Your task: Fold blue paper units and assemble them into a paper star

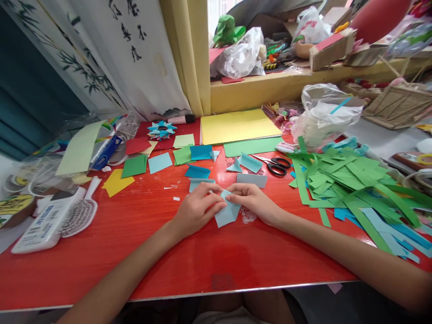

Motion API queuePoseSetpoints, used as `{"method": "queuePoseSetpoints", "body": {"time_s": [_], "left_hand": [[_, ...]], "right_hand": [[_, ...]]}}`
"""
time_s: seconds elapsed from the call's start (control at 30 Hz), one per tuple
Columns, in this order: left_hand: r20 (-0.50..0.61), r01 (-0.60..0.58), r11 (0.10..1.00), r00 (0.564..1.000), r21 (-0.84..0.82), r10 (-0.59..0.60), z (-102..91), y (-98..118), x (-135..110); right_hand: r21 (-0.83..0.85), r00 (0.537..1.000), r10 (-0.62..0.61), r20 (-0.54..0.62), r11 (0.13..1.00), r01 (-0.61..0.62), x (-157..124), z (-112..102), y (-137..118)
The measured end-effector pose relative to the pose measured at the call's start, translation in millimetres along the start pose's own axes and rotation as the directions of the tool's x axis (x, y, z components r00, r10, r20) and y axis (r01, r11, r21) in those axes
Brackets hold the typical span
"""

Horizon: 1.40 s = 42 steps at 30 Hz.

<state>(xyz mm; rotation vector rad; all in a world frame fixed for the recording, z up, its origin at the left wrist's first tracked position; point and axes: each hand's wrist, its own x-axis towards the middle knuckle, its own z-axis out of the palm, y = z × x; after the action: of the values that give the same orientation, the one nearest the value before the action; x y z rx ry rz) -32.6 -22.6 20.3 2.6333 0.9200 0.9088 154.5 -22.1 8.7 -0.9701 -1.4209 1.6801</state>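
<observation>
A small piece of light blue paper [227, 217] is held between my two hands above the red table, its upper corners folded inward toward a point. My left hand [199, 207] pinches its left edge with thumb and fingers. With thumb and forefinger my right hand [254, 201] grips the upper right side. Just beyond my hands lie a folded grey-blue paper [251, 180], a folded light blue paper [250, 163] and a darker blue one [197, 171]. Part of another light blue piece [200, 183] is hidden behind my left hand.
Black-handled scissors [277, 167] lie beyond my right hand. Green paper strips [354, 175] pile up at the right. A hairbrush [81, 213] and white bottle [49, 225] lie at the left. Yellow sheets [238, 126] and a folded blue paper ring [162, 129] sit at the back.
</observation>
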Motion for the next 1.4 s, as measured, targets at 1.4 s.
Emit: {"method": "queuePoseSetpoints", "body": {"time_s": [1.4], "left_hand": [[0.118,0.535,0.442,0.722,-0.720,-0.682,9.7,7.8,9.2]], "right_hand": [[0.139,0.997,0.044,0.069,0.989,-0.053,3.6,2.5,-2.5]]}}
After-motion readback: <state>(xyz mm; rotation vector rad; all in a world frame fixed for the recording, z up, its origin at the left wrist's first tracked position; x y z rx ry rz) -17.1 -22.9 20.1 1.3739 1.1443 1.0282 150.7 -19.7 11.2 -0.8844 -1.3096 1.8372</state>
